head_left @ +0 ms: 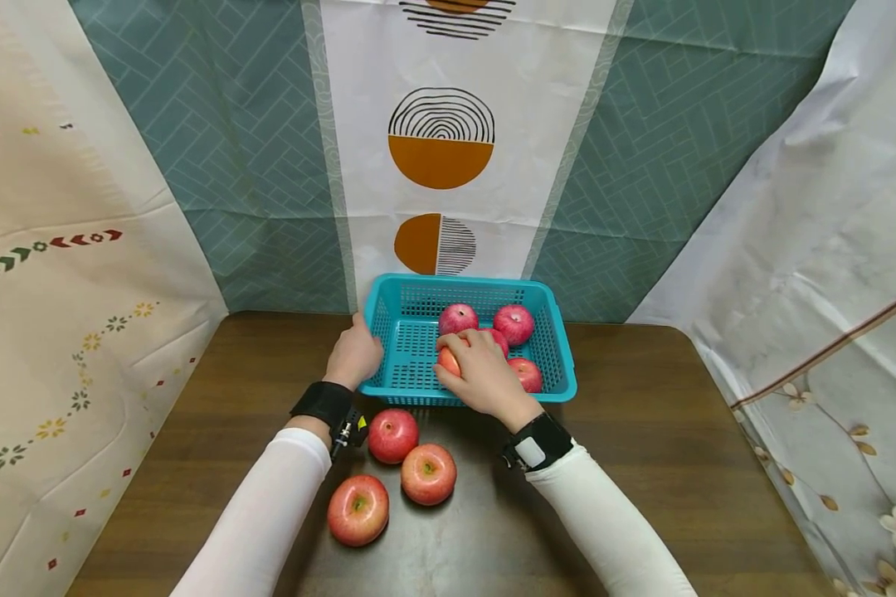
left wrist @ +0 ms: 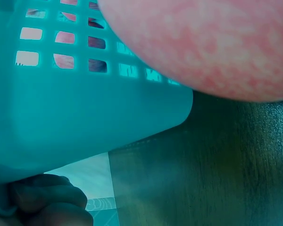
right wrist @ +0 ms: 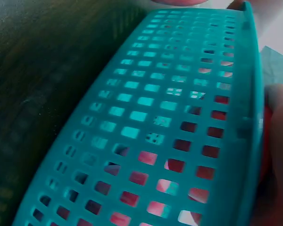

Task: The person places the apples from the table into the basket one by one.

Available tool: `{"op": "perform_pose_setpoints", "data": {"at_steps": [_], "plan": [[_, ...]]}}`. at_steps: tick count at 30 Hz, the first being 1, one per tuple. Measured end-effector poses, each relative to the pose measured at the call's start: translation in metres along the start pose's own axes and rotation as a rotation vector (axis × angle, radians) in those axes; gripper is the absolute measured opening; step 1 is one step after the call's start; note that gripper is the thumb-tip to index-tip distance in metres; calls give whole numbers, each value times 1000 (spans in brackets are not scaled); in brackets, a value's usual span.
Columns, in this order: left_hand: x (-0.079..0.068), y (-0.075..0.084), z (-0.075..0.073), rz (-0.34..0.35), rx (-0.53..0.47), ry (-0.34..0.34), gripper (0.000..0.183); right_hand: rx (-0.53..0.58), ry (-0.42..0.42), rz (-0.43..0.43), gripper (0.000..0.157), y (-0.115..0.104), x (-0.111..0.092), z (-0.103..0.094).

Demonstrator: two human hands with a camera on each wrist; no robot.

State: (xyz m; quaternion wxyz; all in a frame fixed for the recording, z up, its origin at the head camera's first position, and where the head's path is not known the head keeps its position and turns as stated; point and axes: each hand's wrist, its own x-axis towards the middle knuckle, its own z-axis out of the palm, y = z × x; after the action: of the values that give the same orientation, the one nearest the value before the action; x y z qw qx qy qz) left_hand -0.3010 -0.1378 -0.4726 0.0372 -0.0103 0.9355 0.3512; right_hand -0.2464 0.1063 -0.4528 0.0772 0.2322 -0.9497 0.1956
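At the left end of the blue plastic basket (head_left: 463, 281), my left hand (head_left: 354, 355) grips the rim. Its curled fingers (left wrist: 52, 195) show under the basket's edge in the left wrist view. My right hand (head_left: 487, 377) is inside the basket, fingers around a red apple (head_left: 449, 361). Several other apples lie in the basket's right half, among them one at the back (head_left: 459, 317), one at the far right (head_left: 513, 324) and one near the front (head_left: 527, 376). In the right wrist view the basket wall (right wrist: 132, 113) hides most of the right hand.
Three apples lie on the brown table (head_left: 627, 464) in front of the basket: one close to its wall (head_left: 393, 435), one in the middle (head_left: 429, 474) and one nearest me (head_left: 358, 510). A patterned cloth (head_left: 269, 149) hangs directly behind the basket.
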Motion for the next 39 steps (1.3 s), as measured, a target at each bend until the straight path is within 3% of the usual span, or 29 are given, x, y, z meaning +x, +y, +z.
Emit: {"op": "perform_pose_setpoints", "data": {"at_steps": [8,20,26,30,39], "plan": [[1,3,1,4,23,10,68,-8,-77,-66,31,10,6,6],[-1,4,0,-2,10,2,66,36,-270,-59,32,14,14,6],[-2,3,0,-5,5,5,65,-1,-370,-67,30,14,19,6],[-1,2,0,4,12,6,65,-30,-456,-62,36,11,20,3],[0,1,1,7,26,5,66,-36,-453,-105,38,13,21,4]]}}
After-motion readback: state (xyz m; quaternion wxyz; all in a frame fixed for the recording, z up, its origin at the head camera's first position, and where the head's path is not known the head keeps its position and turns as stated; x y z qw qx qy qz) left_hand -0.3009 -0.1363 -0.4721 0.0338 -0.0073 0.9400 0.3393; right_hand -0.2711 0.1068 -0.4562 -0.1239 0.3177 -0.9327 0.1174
